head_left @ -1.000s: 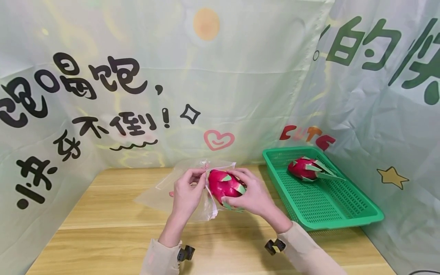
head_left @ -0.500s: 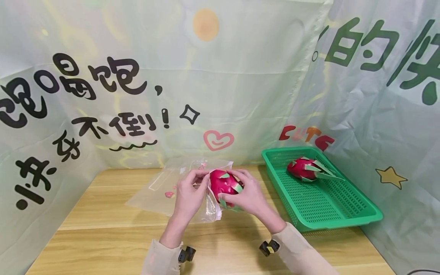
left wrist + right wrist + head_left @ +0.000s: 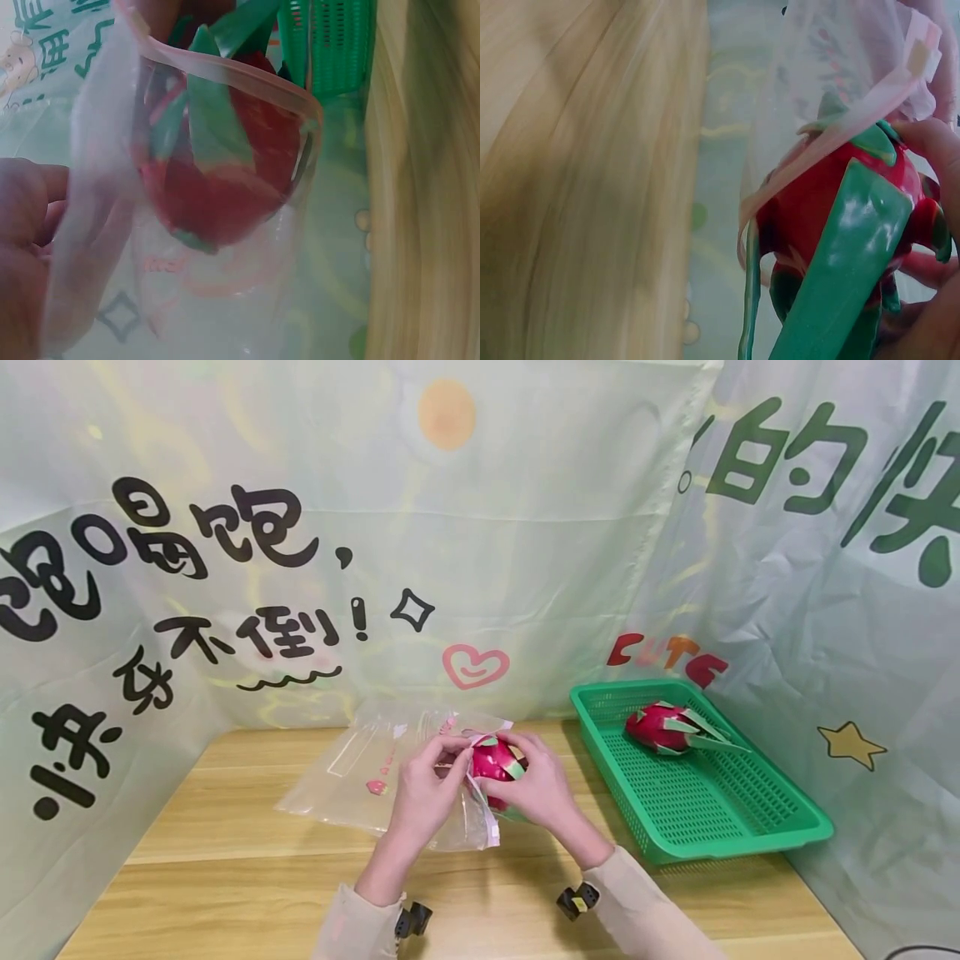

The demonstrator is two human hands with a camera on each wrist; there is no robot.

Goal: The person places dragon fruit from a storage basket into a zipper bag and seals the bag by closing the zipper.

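Just below the middle of the frame, a person's two bare hands work over a wooden table [image 3: 247, 893]. The right hand [image 3: 543, 781] curls its fingers and thumb round a red dragon fruit [image 3: 492, 764] with green scales, which sits between the hands, partly inside the mouth of a clear plastic bag [image 3: 341, 785] (its pinkish rim crosses the fruit in both wrist views). The left hand [image 3: 423, 789], thumb and fingers drawn close together, pinches the bag near that rim. The bag spreads toward the left, printed with small pink pictures. At the lower right, a green basket [image 3: 712, 806] holds a second dragon fruit [image 3: 660, 729] near its far end.
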